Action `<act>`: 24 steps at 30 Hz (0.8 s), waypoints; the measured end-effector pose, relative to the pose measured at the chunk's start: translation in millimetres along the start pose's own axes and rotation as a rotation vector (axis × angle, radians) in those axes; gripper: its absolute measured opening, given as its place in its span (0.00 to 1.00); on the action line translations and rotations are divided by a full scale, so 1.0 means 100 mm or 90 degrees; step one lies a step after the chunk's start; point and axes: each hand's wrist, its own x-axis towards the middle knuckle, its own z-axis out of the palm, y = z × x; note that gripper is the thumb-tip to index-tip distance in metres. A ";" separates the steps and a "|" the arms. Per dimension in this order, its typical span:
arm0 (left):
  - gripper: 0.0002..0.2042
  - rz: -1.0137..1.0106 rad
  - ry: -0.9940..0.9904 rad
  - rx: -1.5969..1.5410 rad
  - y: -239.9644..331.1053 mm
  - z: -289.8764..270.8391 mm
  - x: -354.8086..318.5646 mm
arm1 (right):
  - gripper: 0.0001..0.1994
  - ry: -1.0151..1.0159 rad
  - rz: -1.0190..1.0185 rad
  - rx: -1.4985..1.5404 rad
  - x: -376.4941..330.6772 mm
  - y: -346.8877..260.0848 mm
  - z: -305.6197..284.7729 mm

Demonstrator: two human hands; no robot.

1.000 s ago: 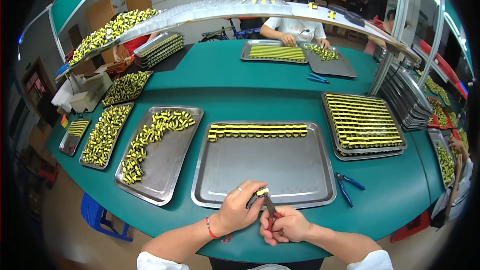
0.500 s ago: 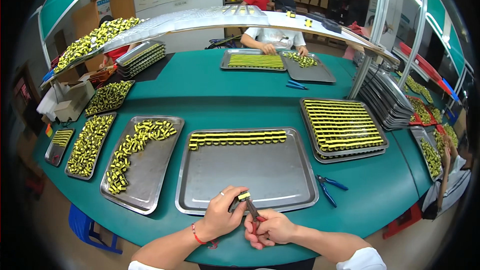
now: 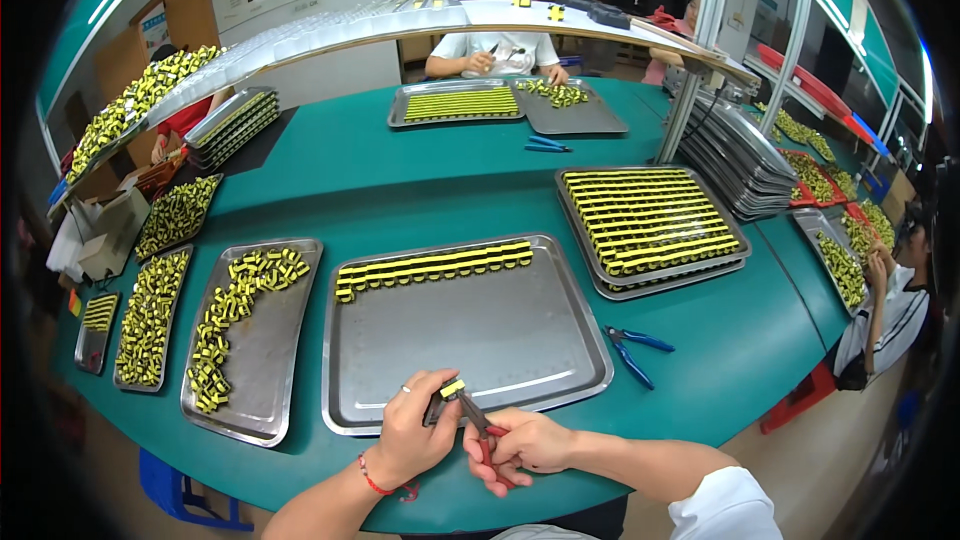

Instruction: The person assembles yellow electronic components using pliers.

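Note:
Between thumb and fingers, my left hand grips a small yellow-and-black component, held over the near edge of a metal tray. My right hand is closed round the red handles of pliers. The pliers' dark jaws meet the underside of the component; whether they pinch it is too small to tell. Along the tray's far side runs a row of like yellow-and-black components, with a single extra one in front at its left end.
Left of the tray, another metal tray holds loose components. Blue-handled cutters lie at the right, below stacked trays of lined-up components. A raised shelf crosses behind. Opposite sits a person in white; another works at the far right.
The whole scene has shifted left and tilted slightly as my head turned. Both hands keep their hold on the component and the pliers. The person in red at the back has moved.

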 end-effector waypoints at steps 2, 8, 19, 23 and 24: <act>0.18 -0.029 -0.001 -0.006 -0.02 0.02 -0.02 | 0.11 -0.025 0.022 0.004 0.02 -0.01 0.02; 0.17 -0.004 0.065 -0.041 -0.04 0.06 0.06 | 0.12 -0.016 0.032 0.029 -0.06 -0.08 0.07; 0.19 0.023 0.063 -0.040 -0.13 0.06 0.04 | 0.15 0.023 0.000 0.008 -0.01 -0.13 0.11; 0.20 0.035 0.058 -0.062 -0.17 0.07 0.00 | 0.14 0.038 0.018 0.010 0.00 -0.13 0.13; 0.21 0.051 0.051 -0.052 -0.17 0.06 0.00 | 0.14 0.047 0.016 -0.006 0.01 -0.11 0.11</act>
